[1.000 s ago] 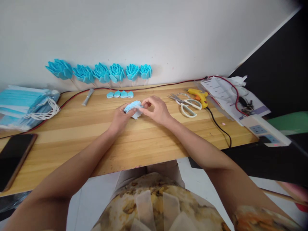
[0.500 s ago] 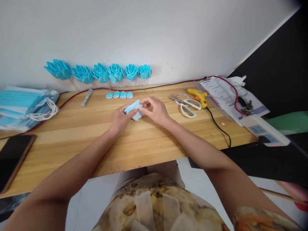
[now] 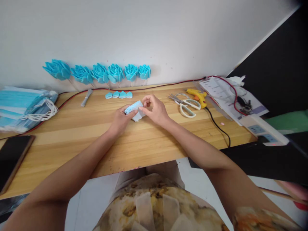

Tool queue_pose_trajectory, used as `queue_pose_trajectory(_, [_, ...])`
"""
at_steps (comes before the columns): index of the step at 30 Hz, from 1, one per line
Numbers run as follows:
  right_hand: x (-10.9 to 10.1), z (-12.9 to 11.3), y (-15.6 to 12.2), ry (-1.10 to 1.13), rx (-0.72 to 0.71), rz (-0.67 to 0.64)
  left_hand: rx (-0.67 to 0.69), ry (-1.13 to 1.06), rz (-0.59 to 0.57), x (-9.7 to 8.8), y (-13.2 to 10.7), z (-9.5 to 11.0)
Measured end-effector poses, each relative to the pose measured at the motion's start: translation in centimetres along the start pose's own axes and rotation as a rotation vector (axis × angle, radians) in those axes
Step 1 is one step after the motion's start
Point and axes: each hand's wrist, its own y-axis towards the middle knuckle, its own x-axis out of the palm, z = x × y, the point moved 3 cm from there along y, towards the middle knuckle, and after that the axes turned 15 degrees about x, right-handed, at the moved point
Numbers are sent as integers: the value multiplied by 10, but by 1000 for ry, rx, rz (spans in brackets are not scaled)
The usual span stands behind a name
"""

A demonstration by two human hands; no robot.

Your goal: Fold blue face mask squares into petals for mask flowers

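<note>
Both hands meet above the middle of the wooden table around a small folded piece of light blue and white face mask fabric [image 3: 133, 107]. My left hand [image 3: 121, 118] grips its left end, thumb along the front. My right hand [image 3: 156, 109] pinches the right edge between thumb and forefinger, its other fingers curled. A pale flap of the fabric hangs below the thumbs. Just beyond lies a row of small blue folded petals [image 3: 119, 95]. Behind them, several blue fabric flowers [image 3: 115, 73] on thin sticks lean against the wall.
White-handled scissors [image 3: 186, 104] and a yellow glue gun [image 3: 198, 97] lie to the right, near papers [image 3: 220, 93] and a power strip [image 3: 264, 130]. On the left are face masks [image 3: 19, 102], a phone [image 3: 14, 160] and a bundle of grey strips [image 3: 86, 97]. A red-black cable [image 3: 158, 86] runs along the wall.
The folded fabric is turned slightly between my fingers, its top edge looking smoother. Both hands stay in almost the same place; the whole view has shifted a touch.
</note>
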Motion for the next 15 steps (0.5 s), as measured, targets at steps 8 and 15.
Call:
queue_pose_trajectory(8, [0,-2,-1,-57,-102,22,9,-19,13,-1,0,-1])
queue_pose_trajectory(15, [1,-2,0,-114,-83,-3,6,-44,6,0,1,-2])
